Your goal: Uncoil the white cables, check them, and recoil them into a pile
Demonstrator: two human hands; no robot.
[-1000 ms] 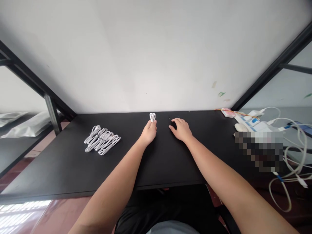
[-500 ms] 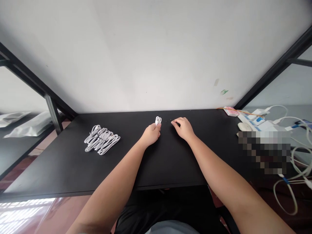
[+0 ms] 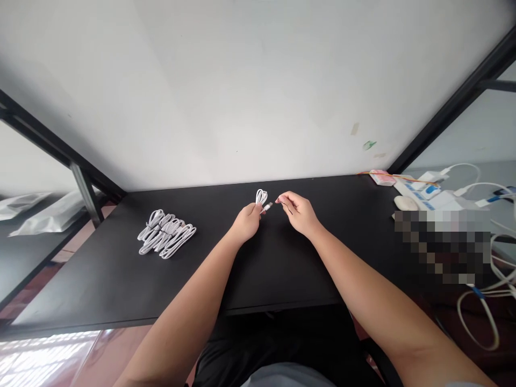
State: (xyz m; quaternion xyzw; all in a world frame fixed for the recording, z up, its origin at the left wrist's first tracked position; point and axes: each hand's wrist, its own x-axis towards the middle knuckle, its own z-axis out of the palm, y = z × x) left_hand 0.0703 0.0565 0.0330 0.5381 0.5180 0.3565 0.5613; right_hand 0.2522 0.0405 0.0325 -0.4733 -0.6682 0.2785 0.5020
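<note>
Cable (image 3: 261,196) above table (image 3: 121,279) middle, edges distant

We see a small white cable (image 3: 261,196) and a thin black tie (image 3: 287,206) over a plain black table (image 3: 121,290). The pile of cables (image 3: 166,239) is white too. The wall (image 3: 242,80) is white, and the boxes (image 3: 423,194) are white with blue.

right hand (image 3: 301,214) raised off table (image 3: 121,279), perhaps pinching a tie (image 3: 285,205), nearer cable (image 3: 261,196)
</note>
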